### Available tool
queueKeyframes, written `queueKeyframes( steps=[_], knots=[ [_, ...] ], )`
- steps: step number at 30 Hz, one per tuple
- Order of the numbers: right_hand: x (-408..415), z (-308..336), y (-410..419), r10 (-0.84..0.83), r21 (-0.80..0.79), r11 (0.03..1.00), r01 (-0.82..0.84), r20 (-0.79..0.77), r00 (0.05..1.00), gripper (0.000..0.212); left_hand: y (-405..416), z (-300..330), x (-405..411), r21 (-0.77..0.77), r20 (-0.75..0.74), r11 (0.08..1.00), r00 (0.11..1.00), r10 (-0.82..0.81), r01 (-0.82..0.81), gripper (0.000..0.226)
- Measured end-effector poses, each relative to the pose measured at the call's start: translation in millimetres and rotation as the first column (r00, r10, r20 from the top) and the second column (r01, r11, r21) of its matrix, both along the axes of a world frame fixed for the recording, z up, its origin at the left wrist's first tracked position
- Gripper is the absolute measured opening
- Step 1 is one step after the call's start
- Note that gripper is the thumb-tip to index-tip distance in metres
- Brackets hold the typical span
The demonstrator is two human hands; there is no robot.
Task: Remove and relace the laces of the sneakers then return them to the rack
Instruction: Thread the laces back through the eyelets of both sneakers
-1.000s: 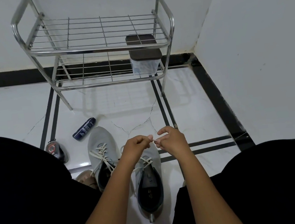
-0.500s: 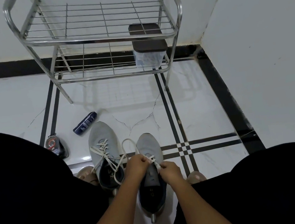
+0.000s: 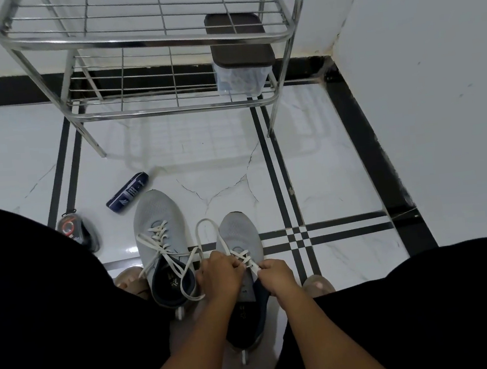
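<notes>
We hold the lace point(image 3: 246, 260) of the right sneaker point(image 3: 240, 245) with both hands. The left hand point(image 3: 220, 275) has its fingers curled round the lace at the upper eyelets; the right hand point(image 3: 274, 275) pinches the flat lace end just beside it. A slack loop point(image 3: 207, 227) of the same lace rises beyond the left hand, over the toe. The left sneaker point(image 3: 161, 242) stands touching or nearly touching the left hand's outer side, with loose lace ends trailing over its collar. The rack point(image 3: 140, 38) stands well beyond both hands.

Risks, as we judge them:
- Pulling unevenly may leave the lace ends of unequal length.
- The slack loop may snag the other sneaker's loose laces.
- The pinched end may slip free.

A dark tube point(image 3: 128, 193) beyond the left hand carries print too small to read. The insole marks are illegible.
</notes>
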State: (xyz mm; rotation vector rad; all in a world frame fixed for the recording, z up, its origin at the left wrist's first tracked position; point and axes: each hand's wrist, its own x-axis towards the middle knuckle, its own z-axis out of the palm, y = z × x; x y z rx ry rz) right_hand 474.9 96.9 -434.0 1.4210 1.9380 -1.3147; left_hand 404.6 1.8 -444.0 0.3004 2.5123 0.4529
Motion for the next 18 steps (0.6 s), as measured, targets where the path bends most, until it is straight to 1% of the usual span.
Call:
queueKeyframes(
  steps=[9, 13, 18],
  knots=[
    [-1.7, -0.5, 2.4, 0.016, -0.005, 1.000, -0.016, 0.035, 0.999, 0.028, -0.9, 1.9, -1.0, -0.017, -0.006, 0.999, 0.999, -0.046, 0.045, 0.016],
    [-1.4, 0.4, 2.4, 0.013, -0.002, 1.000, -0.013, 0.052, 0.999, 0.028, -2.1, 1.5, 1.3, 0.025, -0.004, 0.999, 1.000, -0.023, 0.023, 0.013],
    [-0.7, -1.2, 1.9, -0.002, -0.001, 1.000, 0.002, 0.044, 0.999, 0.028, -2.3, 3.3, 3.8, 0.059, -0.002, 0.997, 0.999, -0.040, 0.040, 0.011]
  ],
)
